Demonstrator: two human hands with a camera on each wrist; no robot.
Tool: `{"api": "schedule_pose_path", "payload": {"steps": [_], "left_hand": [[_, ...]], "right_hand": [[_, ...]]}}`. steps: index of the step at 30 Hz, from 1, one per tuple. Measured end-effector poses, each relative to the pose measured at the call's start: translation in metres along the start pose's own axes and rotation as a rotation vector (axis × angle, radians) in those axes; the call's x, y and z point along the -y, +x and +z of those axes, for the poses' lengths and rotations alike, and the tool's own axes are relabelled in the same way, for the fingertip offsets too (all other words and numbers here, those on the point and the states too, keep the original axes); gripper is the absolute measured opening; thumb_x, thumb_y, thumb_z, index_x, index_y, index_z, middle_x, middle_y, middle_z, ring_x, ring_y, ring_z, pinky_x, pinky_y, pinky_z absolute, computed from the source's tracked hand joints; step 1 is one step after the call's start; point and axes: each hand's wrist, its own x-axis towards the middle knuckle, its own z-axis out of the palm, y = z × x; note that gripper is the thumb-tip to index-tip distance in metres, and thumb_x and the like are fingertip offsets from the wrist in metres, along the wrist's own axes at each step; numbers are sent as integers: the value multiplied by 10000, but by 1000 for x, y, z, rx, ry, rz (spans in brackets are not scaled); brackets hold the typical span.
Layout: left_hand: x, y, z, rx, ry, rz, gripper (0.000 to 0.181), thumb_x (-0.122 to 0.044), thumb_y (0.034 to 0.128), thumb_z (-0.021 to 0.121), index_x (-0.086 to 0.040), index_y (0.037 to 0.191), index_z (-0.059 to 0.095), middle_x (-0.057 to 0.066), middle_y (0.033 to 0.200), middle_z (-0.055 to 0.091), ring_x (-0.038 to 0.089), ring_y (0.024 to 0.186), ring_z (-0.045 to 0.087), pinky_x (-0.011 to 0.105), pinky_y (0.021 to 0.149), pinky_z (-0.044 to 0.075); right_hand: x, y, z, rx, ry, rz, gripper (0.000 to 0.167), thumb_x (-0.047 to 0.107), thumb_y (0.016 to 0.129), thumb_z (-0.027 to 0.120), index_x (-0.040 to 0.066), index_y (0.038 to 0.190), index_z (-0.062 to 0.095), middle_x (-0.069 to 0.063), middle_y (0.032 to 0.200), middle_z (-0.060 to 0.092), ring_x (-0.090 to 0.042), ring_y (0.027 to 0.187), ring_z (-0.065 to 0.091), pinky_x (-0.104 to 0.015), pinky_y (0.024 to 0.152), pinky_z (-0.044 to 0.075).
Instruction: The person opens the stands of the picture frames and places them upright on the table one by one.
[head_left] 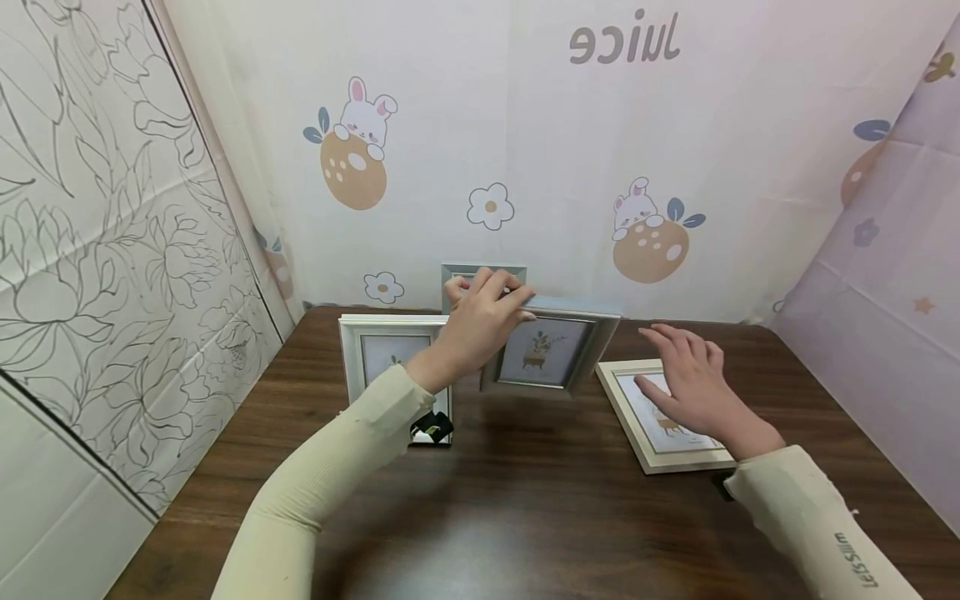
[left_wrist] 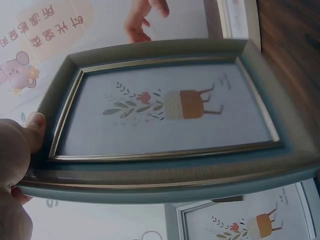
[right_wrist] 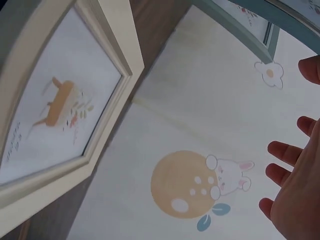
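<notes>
My left hand point(head_left: 480, 325) grips a grey-blue picture frame point(head_left: 534, 354) by its top left corner. The frame hangs tilted above the table; its picture shows a plant in a legged orange pot. In the left wrist view the thumb point(left_wrist: 36, 125) presses on the held frame point(left_wrist: 160, 107). My right hand point(head_left: 693, 387) hovers with spread, loosely bent fingers over a cream picture frame point(head_left: 636, 429) lying face up. Between these fingers point(right_wrist: 285, 152) nothing is held in the right wrist view.
Left of the held frame a white picture frame point(head_left: 349, 358) stands upright, partly behind my left arm. Another blue-grey frame point(head_left: 450, 273) stands at the back by the printed wall cloth point(head_left: 555, 167). All are at the dark wooden table point(head_left: 525, 500).
</notes>
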Motion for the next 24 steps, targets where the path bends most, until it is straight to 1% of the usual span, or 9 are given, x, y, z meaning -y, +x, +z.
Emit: {"api": "schedule_pose_path", "payload": {"steps": [9,16,19,21,24], "left_hand": [[-1,1,1,31,-38,-64,250,-235,940,678,-95,1143,715,82,1072,608,259,967,485,566,841,253],[-1,2,0,27,-72,-108,250,-230,941,674,-86,1139,727,83,1075,612,272,982,488,557,837,238],[-1,2,1,34,-92,-124,252,-226,936,680,-83,1138,729,87,1078,613,276,1004,492,555,843,232],[-1,2,1,45,-105,-135,256,-223,934,683,-83,1143,729,89,1082,612,277,1017,491,558,850,229],[-1,2,2,59,-115,-157,268,-232,933,681,-84,1153,726,90,1092,613,275,1036,494,561,865,230]], "right_hand": [[16,1,14,32,17,-50,609,319,960,596,26,1444,371,-218,1438,334,-438,1268,291,-627,894,207],[25,3,20,24,12,-77,586,321,961,579,28,1433,394,-209,1428,357,-448,1283,306,-644,934,201],[29,5,22,31,2,-81,570,337,981,555,18,1426,397,-205,1439,346,-441,1292,299,-639,945,198],[32,6,25,27,-7,-88,549,352,997,533,-1,1401,415,-209,1435,342,-436,1286,299,-631,944,199],[36,9,28,4,-23,-104,514,379,1017,495,-34,1322,458,-225,1412,350,-435,1266,306,-619,932,206]]}}
